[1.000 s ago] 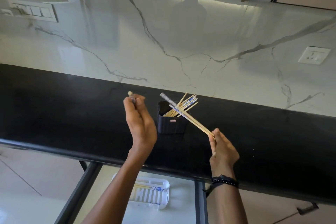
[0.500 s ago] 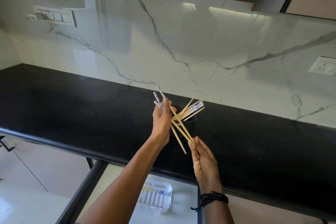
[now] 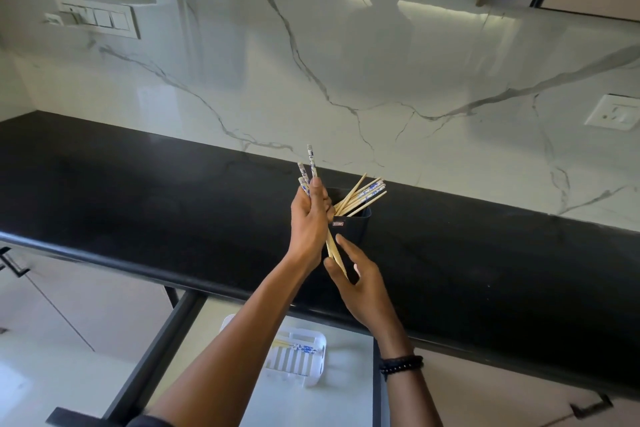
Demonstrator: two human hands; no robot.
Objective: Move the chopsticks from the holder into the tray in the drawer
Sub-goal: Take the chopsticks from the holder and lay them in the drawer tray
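Currently grips a bundle of pale wooden, blue-patterned chopsticks (image 3: 311, 163) in left hand (image 3: 307, 220), beside black square plastic holder (image 3: 354, 226) toward counter's (image 3: 138, 201) back edge; cups loose, spread right hand (image 3: 362, 286) under their tips.

Label (image 3: 338, 224) on holder (image 3: 356, 229) too sm. to read.

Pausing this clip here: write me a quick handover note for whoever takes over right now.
Left hand grips a bundle of chopsticks. Right hand is open beside the bundle's lower tips.
More chopsticks lean in the black holder; a few lie in the white tray in the open drawer.
Done: some chopsticks trayed. Left: tray this bundle, then empty the holder.
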